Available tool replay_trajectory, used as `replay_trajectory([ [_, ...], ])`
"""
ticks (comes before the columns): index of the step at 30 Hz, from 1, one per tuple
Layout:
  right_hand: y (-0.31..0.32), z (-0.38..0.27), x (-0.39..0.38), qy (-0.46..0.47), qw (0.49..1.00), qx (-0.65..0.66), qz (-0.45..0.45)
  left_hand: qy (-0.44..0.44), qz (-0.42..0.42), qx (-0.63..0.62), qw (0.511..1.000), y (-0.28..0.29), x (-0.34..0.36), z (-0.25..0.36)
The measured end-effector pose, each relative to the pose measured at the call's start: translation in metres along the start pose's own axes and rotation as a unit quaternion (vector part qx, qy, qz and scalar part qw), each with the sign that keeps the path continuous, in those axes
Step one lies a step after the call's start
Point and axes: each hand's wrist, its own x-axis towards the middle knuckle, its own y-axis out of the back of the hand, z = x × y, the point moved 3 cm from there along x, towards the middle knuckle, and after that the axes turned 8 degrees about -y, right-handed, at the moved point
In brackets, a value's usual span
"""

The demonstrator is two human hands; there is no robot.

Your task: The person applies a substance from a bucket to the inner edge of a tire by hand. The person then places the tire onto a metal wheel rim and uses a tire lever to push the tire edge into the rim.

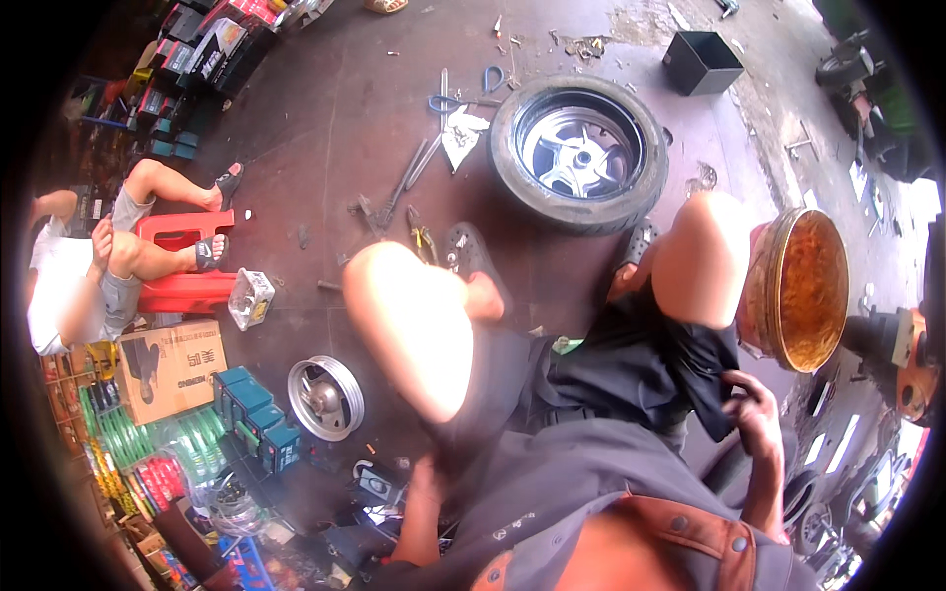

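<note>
My right hand (757, 412) is beside my right thigh, its fingers curled at the hem of my black shorts (690, 379). Low by my left thigh is my left hand (426, 485); its fingers are blurred and partly hidden. Between my knees and beyond my feet, a motorcycle wheel with a black tyre (507, 163) and silver spoked rim (583, 158) lies flat on the floor. Neither hand touches it. Left of the wheel are long metal tyre levers (424, 163), pliers (422, 236), a blue-handled tool (445, 101) and a crumpled white cloth (461, 138).
A rusty round drum (769, 286) stands at my right knee. A bare silver rim (326, 398) sits at left, near teal boxes (258, 419) and a cardboard box (172, 369). Another person (74, 286) sits by red stools (187, 293). A black bin (702, 64) is far right.
</note>
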Motion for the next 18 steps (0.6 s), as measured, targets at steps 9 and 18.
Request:
replay_trajectory([
  [9, 0.034, -0.093, 0.068, 0.332, 0.865, 0.092, 0.365, -0.089, 0.237, -0.104, 0.962, 0.053, 0.152, 0.144],
  [18, -0.019, -0.207, 0.419, 0.018, 0.989, -0.017, 0.146, -0.233, -0.043, 0.063, 0.969, -0.103, 0.445, 0.434],
])
